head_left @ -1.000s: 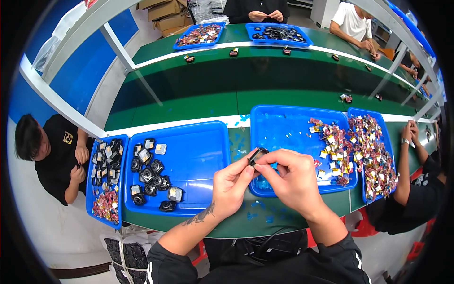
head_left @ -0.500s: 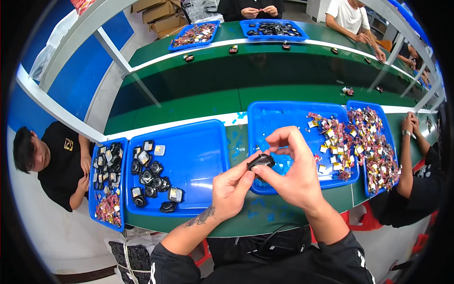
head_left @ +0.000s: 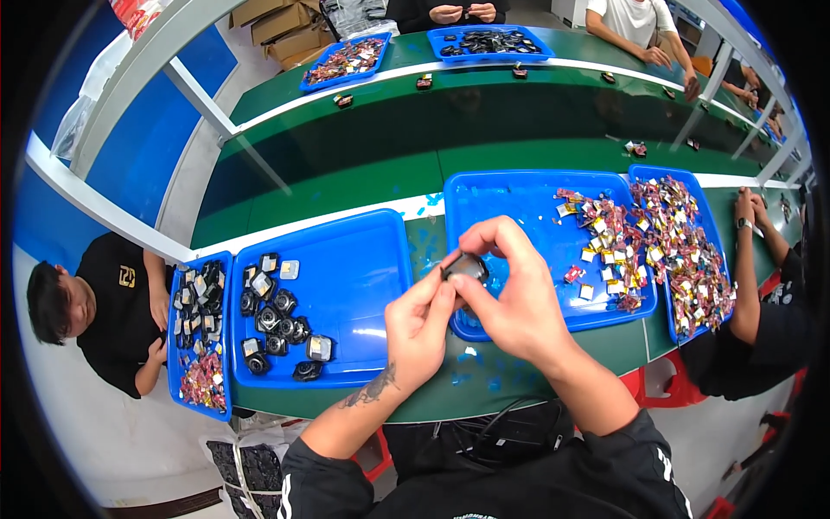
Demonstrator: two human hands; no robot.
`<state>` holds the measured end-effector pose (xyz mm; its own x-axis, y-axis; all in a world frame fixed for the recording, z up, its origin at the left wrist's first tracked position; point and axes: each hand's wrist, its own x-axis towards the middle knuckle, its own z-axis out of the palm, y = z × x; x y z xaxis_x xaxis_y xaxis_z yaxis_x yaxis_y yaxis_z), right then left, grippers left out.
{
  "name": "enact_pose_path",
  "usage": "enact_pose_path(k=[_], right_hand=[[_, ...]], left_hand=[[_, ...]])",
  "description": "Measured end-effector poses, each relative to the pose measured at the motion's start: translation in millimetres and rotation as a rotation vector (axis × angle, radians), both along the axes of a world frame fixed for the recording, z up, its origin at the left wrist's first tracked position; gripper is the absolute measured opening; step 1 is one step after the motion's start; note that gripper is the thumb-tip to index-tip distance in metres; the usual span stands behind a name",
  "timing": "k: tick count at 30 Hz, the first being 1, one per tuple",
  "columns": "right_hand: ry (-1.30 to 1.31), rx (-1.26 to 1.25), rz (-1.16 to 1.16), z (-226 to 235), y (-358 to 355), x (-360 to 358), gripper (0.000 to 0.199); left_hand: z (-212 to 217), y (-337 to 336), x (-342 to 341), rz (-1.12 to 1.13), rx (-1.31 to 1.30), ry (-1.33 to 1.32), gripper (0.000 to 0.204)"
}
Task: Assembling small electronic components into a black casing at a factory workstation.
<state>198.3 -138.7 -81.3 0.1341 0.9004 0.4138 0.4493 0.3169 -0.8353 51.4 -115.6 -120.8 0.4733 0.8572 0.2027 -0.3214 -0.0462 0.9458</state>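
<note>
A small black plastic housing (head_left: 468, 266) with a smooth, rounded face is held up between my two hands, above the green bench. My left hand (head_left: 417, 327) pinches its left end with thumb and fingertips. From the right, my right hand (head_left: 520, 298) presses its thumb on the lower edge while the index finger curls over the top. My fingers cover part of the housing. Behind my hands is a blue tray (head_left: 519, 183) with small circuit boards with wires and white-and-yellow parts (head_left: 609, 246) in its right half. On the left, a blue tray (head_left: 367, 259) holds several black camera-like units (head_left: 281, 316).
At the right stands a blue tray heaped with similar boards (head_left: 683, 251); at far left, another mixed tray (head_left: 199, 337). Blue film scraps (head_left: 471, 381) lie on the bench. A conveyor belt (head_left: 363, 143) carries small units. Co-workers sit left, right and opposite; a white frame (head_left: 104, 203) rises at left.
The black housing has turned in my fingers, its smooth face now showing more, and both hands have shifted slightly up and left. A small white piece now shows on the bench below my hands.
</note>
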Motion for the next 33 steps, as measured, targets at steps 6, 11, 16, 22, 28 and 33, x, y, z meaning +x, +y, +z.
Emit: enact_pose_path(k=[6,11,16,22,28,33], right_hand=[[0.278,-0.166,-0.029,-5,-12,11,0.048],[0.286,-0.2,0.016,-9,-19,1,0.026],[0.573,-0.251,0.077,-6,-16,4,0.013],[0.577,-0.313,0.159,1,-21,11,0.011],[0.678,-0.392,0.225,-3,-17,21,0.008],[0.503,-0.433,0.242,-1,-18,24,0.008]], left_hand=[[3,15,-6,0.121,-0.315,-0.232,0.037],[8,9,-5,0.071,-0.314,-0.262,0.038],[15,16,-18,0.075,0.161,-0.012,0.035],[13,13,-12,0.26,0.673,0.351,0.029],[15,17,-11,0.276,0.825,0.399,0.029],[14,11,-13,0.325,0.802,0.431,0.026]])
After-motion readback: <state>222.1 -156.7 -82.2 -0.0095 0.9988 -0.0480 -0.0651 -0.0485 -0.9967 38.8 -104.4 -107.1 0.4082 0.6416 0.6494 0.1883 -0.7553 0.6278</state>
